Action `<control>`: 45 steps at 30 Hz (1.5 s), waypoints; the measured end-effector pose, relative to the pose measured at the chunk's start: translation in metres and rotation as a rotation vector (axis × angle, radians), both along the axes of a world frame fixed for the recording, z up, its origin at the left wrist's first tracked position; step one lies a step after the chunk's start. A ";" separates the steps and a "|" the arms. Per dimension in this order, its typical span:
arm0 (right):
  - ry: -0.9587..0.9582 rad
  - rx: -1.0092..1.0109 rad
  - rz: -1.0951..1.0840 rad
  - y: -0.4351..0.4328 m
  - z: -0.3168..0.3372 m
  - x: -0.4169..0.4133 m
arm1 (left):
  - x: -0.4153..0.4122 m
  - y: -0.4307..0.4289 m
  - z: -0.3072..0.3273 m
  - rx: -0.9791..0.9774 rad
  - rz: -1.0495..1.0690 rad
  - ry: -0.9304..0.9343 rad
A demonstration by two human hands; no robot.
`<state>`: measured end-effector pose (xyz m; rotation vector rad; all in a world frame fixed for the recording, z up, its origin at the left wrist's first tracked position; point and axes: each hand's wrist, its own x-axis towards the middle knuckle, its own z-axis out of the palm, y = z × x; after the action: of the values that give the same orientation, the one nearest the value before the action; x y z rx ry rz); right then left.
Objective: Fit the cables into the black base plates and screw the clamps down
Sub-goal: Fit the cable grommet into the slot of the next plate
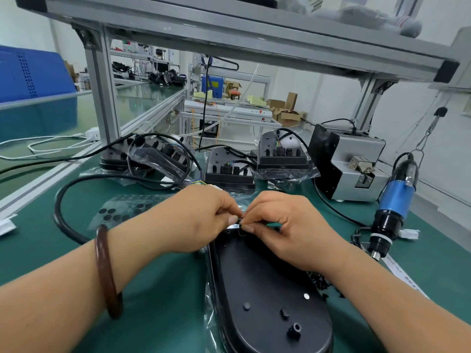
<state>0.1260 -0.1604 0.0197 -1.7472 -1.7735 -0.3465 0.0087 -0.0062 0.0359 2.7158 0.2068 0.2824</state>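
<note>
A black base plate [267,296] lies in front of me on the green mat, its far end under my hands. My left hand [201,217] and my right hand [285,225] meet at that far end, fingertips pinching a small black clamp piece [240,221] between them. A thick black cable [61,215] curves round on the left and runs toward my left hand; its end is hidden by the hand. Coloured wires [201,183] show just beyond my left hand.
Several base plates with cables fitted, some in clear bags, stand at the back [229,171]. A grey screw feeder [351,164] sits at the right, a blue electric screwdriver [395,200] hangs beside it. Small black parts [321,281] lie by my right wrist. A sheet of black pads [119,212] lies left.
</note>
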 end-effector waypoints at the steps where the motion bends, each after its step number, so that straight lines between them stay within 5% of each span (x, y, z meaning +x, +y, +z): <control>1: -0.019 -0.001 0.004 -0.001 0.000 0.000 | -0.001 -0.001 -0.002 0.013 0.007 -0.026; 11: -0.086 -0.100 0.012 -0.006 0.006 -0.004 | -0.009 -0.007 -0.011 0.081 -0.005 -0.127; 23: 0.011 -0.113 0.042 -0.012 0.004 -0.002 | 0.000 -0.009 -0.017 -0.152 0.089 -0.171; 29: 0.215 -0.013 0.048 -0.014 0.008 0.002 | 0.002 -0.014 -0.004 0.041 0.139 -0.103; 34: 0.365 0.142 -0.094 -0.015 0.010 0.016 | 0.001 -0.016 -0.004 0.112 0.201 -0.072; 45: 0.368 -0.073 -0.325 -0.008 0.003 0.026 | 0.003 -0.020 -0.001 -0.032 0.233 -0.040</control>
<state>0.1523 -0.1679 0.0232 -2.0047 -1.2594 -0.0821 0.0122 -0.0264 0.0354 2.6527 0.5129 0.3957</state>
